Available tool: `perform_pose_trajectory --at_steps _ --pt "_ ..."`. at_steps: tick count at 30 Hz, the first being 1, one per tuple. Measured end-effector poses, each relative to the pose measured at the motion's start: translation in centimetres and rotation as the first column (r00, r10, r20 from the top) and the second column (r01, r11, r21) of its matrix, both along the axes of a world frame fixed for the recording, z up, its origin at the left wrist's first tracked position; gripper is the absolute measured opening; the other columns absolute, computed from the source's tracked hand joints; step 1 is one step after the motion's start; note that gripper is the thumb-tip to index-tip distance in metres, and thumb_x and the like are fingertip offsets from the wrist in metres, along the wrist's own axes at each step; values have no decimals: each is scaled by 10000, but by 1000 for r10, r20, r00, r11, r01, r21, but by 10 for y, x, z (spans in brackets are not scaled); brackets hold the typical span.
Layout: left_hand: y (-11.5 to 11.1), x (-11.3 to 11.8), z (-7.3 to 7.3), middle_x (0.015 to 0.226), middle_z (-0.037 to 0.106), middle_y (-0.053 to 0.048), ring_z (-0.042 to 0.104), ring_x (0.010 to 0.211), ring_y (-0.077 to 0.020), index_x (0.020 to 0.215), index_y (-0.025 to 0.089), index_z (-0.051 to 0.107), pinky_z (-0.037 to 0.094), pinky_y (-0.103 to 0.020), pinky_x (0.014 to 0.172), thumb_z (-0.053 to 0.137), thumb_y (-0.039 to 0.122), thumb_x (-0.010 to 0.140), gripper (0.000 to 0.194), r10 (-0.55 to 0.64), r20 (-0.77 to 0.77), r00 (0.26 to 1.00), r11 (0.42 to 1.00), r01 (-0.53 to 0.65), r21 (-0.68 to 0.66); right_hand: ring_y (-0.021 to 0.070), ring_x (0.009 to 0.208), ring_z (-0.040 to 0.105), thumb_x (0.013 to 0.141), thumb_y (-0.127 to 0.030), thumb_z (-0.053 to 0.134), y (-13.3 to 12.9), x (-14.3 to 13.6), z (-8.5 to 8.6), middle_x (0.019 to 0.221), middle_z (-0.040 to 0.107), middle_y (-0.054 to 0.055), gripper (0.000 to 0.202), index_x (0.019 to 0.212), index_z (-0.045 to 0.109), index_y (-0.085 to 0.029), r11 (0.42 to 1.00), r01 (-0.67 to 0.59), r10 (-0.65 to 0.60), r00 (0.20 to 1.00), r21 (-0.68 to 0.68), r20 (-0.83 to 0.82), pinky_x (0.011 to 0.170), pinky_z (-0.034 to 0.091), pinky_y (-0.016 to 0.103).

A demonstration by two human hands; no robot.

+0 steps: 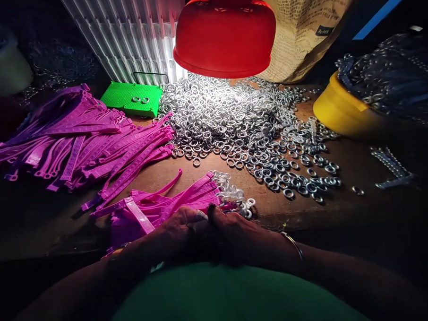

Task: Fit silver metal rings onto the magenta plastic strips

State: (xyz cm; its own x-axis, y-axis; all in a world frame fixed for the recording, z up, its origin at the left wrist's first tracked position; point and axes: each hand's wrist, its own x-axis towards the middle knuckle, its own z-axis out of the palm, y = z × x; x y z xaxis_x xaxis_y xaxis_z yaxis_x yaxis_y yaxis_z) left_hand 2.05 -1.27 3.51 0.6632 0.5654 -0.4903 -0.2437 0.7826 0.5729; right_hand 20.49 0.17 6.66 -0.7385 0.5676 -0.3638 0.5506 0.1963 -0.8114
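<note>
In deep shadow at the table's front edge, my left hand [179,223] and my right hand [236,226] meet with fingers curled together. Whatever they pinch is too dark and hidden to make out. Just beyond them lies a bunch of pink plastic straps [173,198], its right end fitted with small silvery rings [233,190]. A bigger heap of pink straps [71,133] spreads over the left of the table. A large pile of loose metal rings [226,117] covers the middle and trails to the right.
A red lamp shade [224,37] hangs low over the rings. Behind stand a clear ribbed panel [134,36] and a printed paper bag [296,29]. A green box [126,99] carries two rings. At right are a yellow tub [343,110] and dark beaded strips [393,167].
</note>
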Motion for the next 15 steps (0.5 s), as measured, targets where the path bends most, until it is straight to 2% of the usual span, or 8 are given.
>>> perform_pose_trajectory --at_steps 4,7,11,15 --pt "1 1 -2 551 574 -10 504 471 -76 581 98 630 347 -190 463 775 417 709 373 22 27 999 999 -21 -39 92 548 396 762 -69 472 8 -1 2 701 532 8 215 931 376 -160 998 -53 52 998 22 40 490 249 222" --pt "1 1 4 597 574 -14 512 514 -81 669 96 657 360 -198 499 742 374 755 304 41 26 999 998 -40 -49 96 567 412 771 -104 484 10 0 -3 731 554 20 201 934 382 -164 997 -48 45 998 62 52 503 254 223" --pt "0 2 20 639 549 -1 500 567 -91 768 116 623 360 -215 541 700 389 792 284 101 -50 994 995 -101 -1 104 590 456 838 -181 466 5 1 -13 751 590 17 152 975 402 -179 991 87 -84 996 102 -40 522 266 225" --pt "-2 5 36 620 534 2 474 570 -91 740 109 601 358 -214 535 692 461 779 365 153 -246 957 975 -106 194 134 604 489 835 -285 504 -2 0 -18 736 604 29 175 958 426 -189 947 236 -238 971 217 -15 526 246 251"
